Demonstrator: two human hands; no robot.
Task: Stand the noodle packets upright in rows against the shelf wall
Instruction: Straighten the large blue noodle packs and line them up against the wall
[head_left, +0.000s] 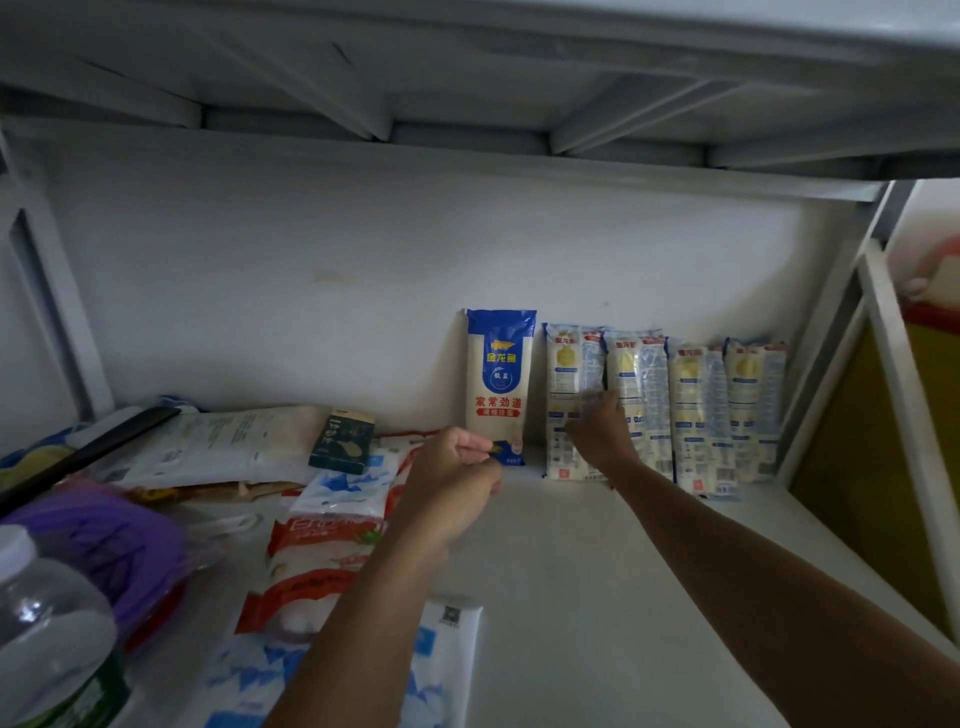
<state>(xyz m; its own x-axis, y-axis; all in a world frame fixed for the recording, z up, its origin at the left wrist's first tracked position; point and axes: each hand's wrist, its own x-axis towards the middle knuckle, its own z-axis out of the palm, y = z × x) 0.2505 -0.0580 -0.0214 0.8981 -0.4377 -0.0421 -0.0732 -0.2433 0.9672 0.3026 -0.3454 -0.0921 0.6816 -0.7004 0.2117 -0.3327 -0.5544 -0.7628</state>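
Note:
A blue-and-white noodle packet (500, 379) stands upright against the white shelf wall (311, 291). To its right, several yellow-and-blue noodle packets (696, 410) stand in a row against the same wall. My left hand (457, 483) is curled just in front of the blue packet's lower left corner, and its fingertips seem to touch that corner. My right hand (602, 431) reaches over the leftmost packet of the row (566, 374), with its fingers on the packet's front.
On the left of the shelf lie flat bags: a red-and-white one (322, 540), blue-and-white ones (353, 488), a pale packet (228, 447) and a small dark box (343, 434). A purple bag (104, 545) and a water bottle (47, 623) sit at the near left. A shelf post (893, 364) is right.

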